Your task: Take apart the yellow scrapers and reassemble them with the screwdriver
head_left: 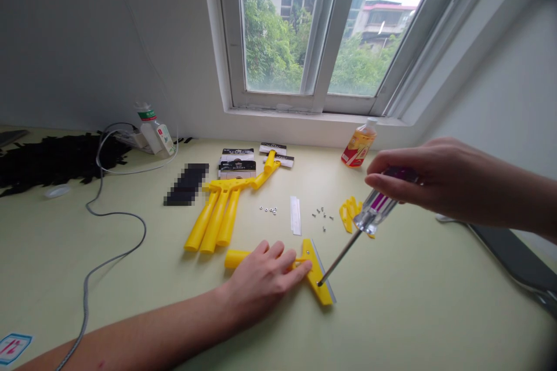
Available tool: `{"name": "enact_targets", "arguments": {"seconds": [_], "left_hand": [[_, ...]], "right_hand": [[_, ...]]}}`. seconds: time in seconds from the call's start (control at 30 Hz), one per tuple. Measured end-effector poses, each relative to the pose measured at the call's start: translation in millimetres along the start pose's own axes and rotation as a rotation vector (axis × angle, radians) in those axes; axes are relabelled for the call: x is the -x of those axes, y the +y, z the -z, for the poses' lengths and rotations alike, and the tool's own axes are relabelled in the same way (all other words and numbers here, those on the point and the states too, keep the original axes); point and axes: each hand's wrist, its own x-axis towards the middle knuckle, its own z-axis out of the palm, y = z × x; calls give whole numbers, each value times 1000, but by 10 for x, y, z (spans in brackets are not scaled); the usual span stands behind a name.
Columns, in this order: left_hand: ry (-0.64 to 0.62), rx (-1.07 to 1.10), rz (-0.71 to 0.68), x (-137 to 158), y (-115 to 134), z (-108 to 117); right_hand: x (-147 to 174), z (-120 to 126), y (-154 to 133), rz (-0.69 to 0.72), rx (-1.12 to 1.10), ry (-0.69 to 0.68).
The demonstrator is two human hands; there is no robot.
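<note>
Pale table (413,313), screwdriver (364,220) touching yellow scraper (314,273)

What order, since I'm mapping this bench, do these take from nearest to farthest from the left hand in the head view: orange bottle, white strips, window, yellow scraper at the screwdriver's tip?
1. Yellow scraper: touching the left hand, partly under it.
2. White strips: just beyond the hand.
3. Orange bottle: farther back, to the right.
4. Window: beyond the bottle.

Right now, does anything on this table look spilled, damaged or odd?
Nothing appears spilled or damaged. One oddity: left of the yellow handles, a dark patch is broken into square blocks, hiding what it is.
</note>
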Motion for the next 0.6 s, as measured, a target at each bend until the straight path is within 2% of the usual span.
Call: {"name": "enact_targets", "arguments": {"seconds": [0.23,0.6], "left_hand": [[1,-7,-8,-5,-3,12],[0,-14,-3,-8,-4,8]], "right_hand": [[1,-59,24,-61,66,80],[-13,-46,29,-55,62,61]]}}
